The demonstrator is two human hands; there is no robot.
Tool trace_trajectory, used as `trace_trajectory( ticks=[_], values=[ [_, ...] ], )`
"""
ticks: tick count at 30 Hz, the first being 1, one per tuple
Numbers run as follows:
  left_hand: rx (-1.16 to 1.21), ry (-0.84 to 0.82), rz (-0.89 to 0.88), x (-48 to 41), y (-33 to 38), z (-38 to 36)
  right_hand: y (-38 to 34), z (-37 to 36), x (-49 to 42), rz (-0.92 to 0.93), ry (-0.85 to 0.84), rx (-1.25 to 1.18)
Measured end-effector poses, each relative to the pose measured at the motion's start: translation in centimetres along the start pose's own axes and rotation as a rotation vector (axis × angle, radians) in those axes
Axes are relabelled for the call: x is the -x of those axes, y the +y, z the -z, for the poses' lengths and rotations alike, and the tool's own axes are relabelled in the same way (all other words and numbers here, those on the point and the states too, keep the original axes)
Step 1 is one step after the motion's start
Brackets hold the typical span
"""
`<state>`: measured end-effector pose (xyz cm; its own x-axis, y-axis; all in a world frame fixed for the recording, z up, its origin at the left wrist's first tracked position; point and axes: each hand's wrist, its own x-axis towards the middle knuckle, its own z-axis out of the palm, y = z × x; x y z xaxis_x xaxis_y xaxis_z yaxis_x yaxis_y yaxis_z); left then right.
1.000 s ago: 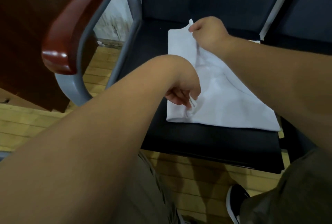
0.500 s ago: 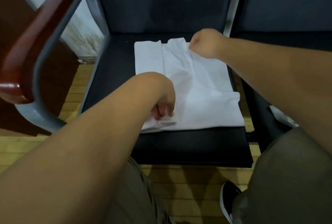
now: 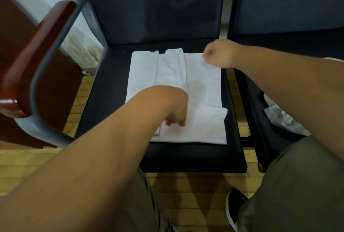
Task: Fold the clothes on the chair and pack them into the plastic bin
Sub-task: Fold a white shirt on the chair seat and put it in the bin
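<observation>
Lying flat on the black padded chair seat [image 3: 115, 82]: one white folded garment [image 3: 201, 101].

Left hand [image 3: 176, 114]: fingers curled down onto the garment's near left part; blur hides whether they pinch it.

Right hand [image 3: 217, 54]: closed, pinching the garment's far right corner.

Red-brown wooden armrest [image 3: 37, 55]: at left.

Crumpled white cloth [image 3: 279, 120]: on the neighbouring black seat [image 3: 251, 105], at right.

Black shoe [image 3: 234, 207]: on the wooden floor [image 3: 195, 190].

Change: a second ago the right hand held a flap raised over the garment; that flap now lies flat.
</observation>
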<state>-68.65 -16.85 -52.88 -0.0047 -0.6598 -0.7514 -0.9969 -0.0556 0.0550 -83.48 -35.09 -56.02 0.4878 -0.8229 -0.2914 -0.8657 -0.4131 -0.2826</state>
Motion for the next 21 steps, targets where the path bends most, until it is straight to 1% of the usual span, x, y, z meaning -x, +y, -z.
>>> trace_trajectory(
  ticks=[2,4,6,10,13,15,17,19,21],
  values=[
    [0.033,0.131,-0.232,-0.6,2.2,-0.2,1.3,0.2,-0.1,-0.017,0.042,-0.024],
    [0.119,0.142,-0.427,-1.0,4.1,-0.6,2.6,0.1,-0.4,-0.037,0.058,-0.038],
    [0.083,0.119,-0.551,-1.8,5.5,-1.3,3.4,-0.2,-0.9,-0.054,0.032,-0.003],
    [-0.171,0.084,-0.583,-3.5,6.9,-2.2,3.3,-0.2,-1.8,-0.027,0.015,0.121],
    [-0.254,0.076,-0.582,-3.9,7.1,-2.1,2.7,0.0,-2.0,-0.040,-0.013,0.150],
    [-0.260,0.079,-0.583,-3.9,6.9,-2.1,2.4,0.3,-2.1,-0.057,-0.041,0.156],
    [-0.248,0.080,-0.581,-3.3,6.3,-1.9,1.9,0.8,-2.0,-0.101,-0.021,0.087],
    [-0.172,0.081,-0.573,-2.3,5.1,-1.3,1.1,1.5,-1.9,-0.141,0.025,-0.075],
    [-0.067,0.075,-0.563,-0.9,3.7,-0.6,0.1,1.8,-1.6,-0.179,0.034,-0.260]
  ],
)
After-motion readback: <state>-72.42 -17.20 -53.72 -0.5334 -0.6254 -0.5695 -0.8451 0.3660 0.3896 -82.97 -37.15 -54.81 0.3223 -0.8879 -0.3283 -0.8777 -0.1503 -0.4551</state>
